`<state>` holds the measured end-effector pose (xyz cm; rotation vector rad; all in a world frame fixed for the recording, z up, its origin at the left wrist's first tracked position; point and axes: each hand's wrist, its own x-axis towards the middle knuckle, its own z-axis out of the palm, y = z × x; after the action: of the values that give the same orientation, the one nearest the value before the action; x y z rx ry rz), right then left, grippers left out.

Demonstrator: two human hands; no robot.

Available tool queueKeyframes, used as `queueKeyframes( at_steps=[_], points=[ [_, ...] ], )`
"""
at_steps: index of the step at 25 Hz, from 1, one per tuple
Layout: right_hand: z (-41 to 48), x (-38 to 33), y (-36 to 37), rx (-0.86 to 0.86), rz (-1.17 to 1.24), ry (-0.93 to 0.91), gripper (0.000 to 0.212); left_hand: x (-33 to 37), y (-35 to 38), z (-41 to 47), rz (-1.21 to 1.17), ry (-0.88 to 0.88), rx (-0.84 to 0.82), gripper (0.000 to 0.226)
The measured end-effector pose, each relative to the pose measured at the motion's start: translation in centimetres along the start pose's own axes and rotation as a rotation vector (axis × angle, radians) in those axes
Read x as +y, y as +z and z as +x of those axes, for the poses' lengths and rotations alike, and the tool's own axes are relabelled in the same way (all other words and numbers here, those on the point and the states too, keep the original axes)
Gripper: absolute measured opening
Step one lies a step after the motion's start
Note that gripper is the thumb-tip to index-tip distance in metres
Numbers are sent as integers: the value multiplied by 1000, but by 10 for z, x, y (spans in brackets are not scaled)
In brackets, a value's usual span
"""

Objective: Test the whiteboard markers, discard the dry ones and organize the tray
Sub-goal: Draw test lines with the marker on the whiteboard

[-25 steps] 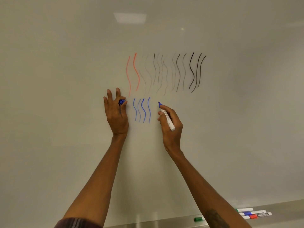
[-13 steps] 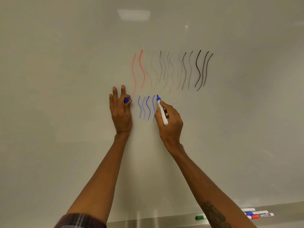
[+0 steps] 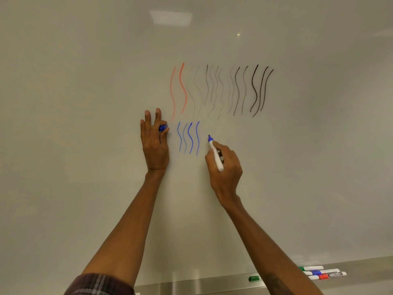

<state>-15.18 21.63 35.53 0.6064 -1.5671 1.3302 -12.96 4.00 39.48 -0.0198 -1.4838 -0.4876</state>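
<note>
The right hand pinches a light, stiff, white plastic marker with a blue tip at its middle, tip above the fingers. The left hand pinches its small blue cap, other fingers spread.

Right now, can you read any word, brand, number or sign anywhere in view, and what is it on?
None can be read.
Marker in the right hand: dark patch on the white marker, hidden by fingers.
Tray markers: a dark label on one barrel, too small and blurred to read.
Whiteboard: only wavy test lines in orange, black and blue, no writing.
</note>
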Motion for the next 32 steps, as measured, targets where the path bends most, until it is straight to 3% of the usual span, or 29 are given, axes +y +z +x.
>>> queueKeyframes(
  at_steps=[6, 10, 12, 15, 20, 26, 32],
  points=[
    [16, 16, 3, -61, -99, -209, 24, 2, -1, 0, -33, -26, -2, 42],
    [-28, 35, -8, -94, -118, -149, 20, -7, 3, -3, -46, -72, -6, 43],
    [-42, 36, -16, -191, 50, 34, 21, -10, 3, -3, -54, -95, -23, 44],
    [-40, 31, -27, -335, 493, 471, 19, -3, -4, -2, -73, -122, -68, 44],
    [-38, 18, -21, -427, 913, 894, 16, 18, -24, -22, -196, -307, 42, 19],
    [-54, -3, -5, -547, 1136, 999, 27, 36, -45, -66, -471, -774, 152, 34],
    [-77, -12, 9, -566, 1053, 1002, 26, 27, -58, -99, -492, -966, 166, 30]
  ],
)
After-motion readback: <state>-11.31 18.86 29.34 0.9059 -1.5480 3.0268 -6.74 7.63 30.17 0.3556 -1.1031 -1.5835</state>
